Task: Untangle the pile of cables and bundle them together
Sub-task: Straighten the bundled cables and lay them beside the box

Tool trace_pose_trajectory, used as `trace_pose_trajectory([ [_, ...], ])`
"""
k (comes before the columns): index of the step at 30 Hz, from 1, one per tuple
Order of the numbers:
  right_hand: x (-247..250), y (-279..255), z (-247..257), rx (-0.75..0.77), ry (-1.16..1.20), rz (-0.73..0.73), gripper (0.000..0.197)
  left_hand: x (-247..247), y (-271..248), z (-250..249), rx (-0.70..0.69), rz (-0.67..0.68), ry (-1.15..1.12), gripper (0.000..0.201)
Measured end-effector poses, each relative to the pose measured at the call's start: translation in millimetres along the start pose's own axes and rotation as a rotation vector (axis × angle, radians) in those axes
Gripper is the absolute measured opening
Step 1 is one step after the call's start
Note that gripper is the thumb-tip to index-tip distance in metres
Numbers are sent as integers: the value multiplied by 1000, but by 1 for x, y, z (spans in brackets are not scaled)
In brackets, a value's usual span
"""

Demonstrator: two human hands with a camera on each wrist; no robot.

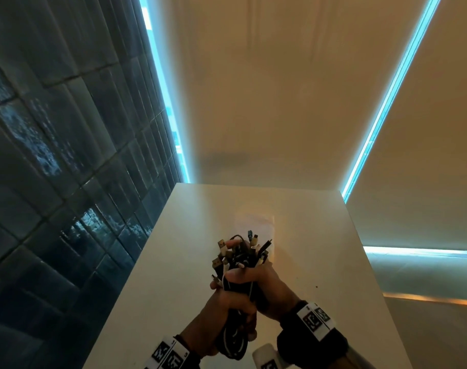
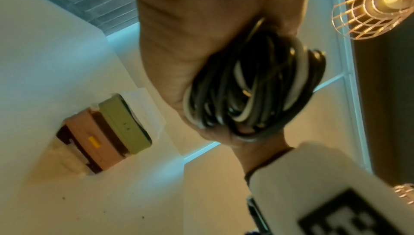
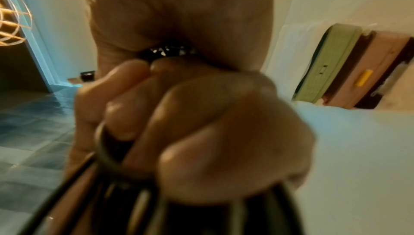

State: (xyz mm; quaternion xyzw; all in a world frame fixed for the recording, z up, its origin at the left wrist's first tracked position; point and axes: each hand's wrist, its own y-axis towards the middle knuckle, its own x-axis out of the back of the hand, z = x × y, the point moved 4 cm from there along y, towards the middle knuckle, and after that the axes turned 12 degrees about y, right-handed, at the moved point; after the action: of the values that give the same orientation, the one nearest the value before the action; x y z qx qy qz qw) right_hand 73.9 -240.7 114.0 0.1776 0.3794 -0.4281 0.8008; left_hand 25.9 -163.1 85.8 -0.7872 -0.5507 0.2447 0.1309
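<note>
Both hands hold one bundle of black and white cables (image 1: 237, 265) upright above the white tabletop (image 1: 152, 275), w/ the plug ends fanned out on top. Right hand (image 1: 264, 286) has its fingers (image 3: 201, 115) clenched round the bundle's upper part, thumb across the front. Left hand (image 1: 227, 312) grips lower down, fingers wrapped round the looped coils (image 2: 257, 88). In the wrist views, a stack of green, pink and brown flat cases (image 2: 105, 132) lies on the tabletop, apart from the hands.
</note>
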Motion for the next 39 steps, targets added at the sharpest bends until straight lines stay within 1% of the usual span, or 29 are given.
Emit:
trace_pose_trajectory([
  [2,5,0,-3,-7,-43,-8,56,5,2,7,-16,10,-2,21],
  [5,15,-3,-9,-13,-96,-15,61,7,4,16,-32,68,25,22],
  [8,22,-9,-15,-25,-72,-24,65,5,11,25,-62,102,45,21],
  [10,26,-13,-17,-21,-89,-31,67,4,19,28,-113,103,31,28],
  [11,29,-14,-18,-23,-111,-32,67,3,22,30,-125,106,26,28],
  [13,34,-17,-20,-50,-134,-43,65,3,24,38,-65,82,3,24],
  [15,42,-20,-22,-88,-148,-73,60,2,21,45,0,42,-56,26],
  [17,53,-22,-25,-124,-185,-101,50,4,19,49,51,-59,-80,25],
  [19,69,-23,-30,-195,-253,-136,49,13,21,52,104,-215,-26,26],
  [22,102,-21,-40,-348,-263,-244,48,34,27,52,104,-522,126,5],
  [24,123,-15,-45,-430,-226,-304,48,47,32,50,80,-659,221,6],
  [26,142,-5,-50,-460,-200,-397,38,59,39,48,51,-732,278,9],
  [28,162,5,-60,-458,-169,-557,31,70,47,47,45,-778,357,12],
  [31,184,22,-75,-393,-83,-762,26,88,63,43,20,-827,455,19],
  [34,198,37,-88,-327,-35,-945,15,104,79,45,31,-801,507,18],
  [36,204,45,-97,-305,-16,-1026,16,113,87,48,47,-775,543,19],
  [39,206,51,-107,-273,20,-1094,12,124,95,52,66,-759,590,20],
])
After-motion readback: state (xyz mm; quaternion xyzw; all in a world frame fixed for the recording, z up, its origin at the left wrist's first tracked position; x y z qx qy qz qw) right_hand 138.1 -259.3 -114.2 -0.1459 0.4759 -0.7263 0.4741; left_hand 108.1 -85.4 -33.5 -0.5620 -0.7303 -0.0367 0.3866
